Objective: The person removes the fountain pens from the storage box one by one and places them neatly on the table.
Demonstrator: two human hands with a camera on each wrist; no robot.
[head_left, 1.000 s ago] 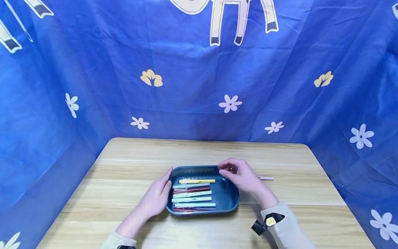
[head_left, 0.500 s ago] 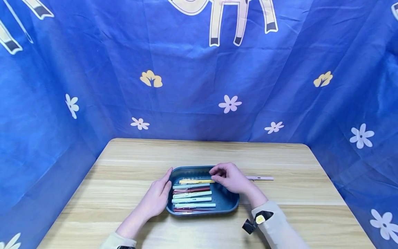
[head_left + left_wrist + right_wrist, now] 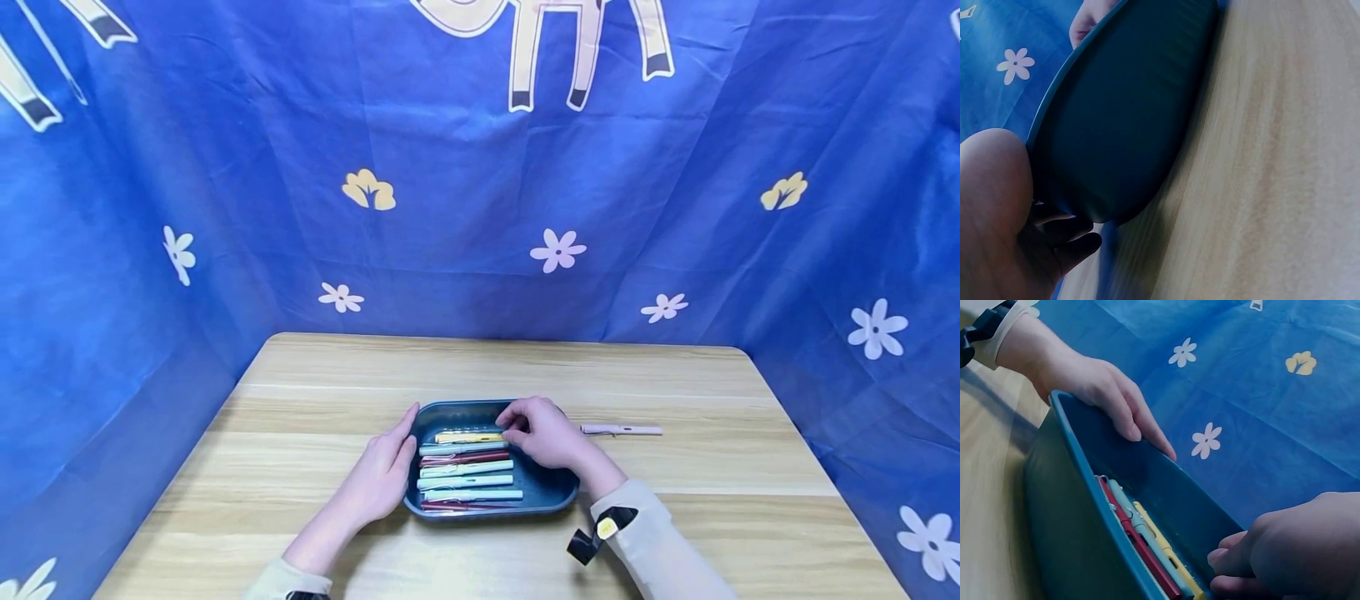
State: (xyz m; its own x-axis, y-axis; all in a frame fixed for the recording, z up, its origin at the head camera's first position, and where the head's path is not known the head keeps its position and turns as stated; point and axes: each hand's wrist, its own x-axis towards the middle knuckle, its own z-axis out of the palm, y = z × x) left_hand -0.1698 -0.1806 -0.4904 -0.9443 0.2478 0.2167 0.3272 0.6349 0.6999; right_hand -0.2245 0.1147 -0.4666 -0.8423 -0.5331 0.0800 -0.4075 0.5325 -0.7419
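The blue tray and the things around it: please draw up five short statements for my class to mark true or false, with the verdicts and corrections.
1. The left hand holds one end of the tray. True.
2. The lilac pen lies inside the tray. False: it lies on the table, to the right of the tray.
3. The right hand is beyond the table's far edge. False: it is at the tray, its fingers by the yellow pen.
4. The yellow pen lies farther from the person than the dark red pens in the tray. True.
5. The backdrop is plain green. False: it is blue, with printed flowers.
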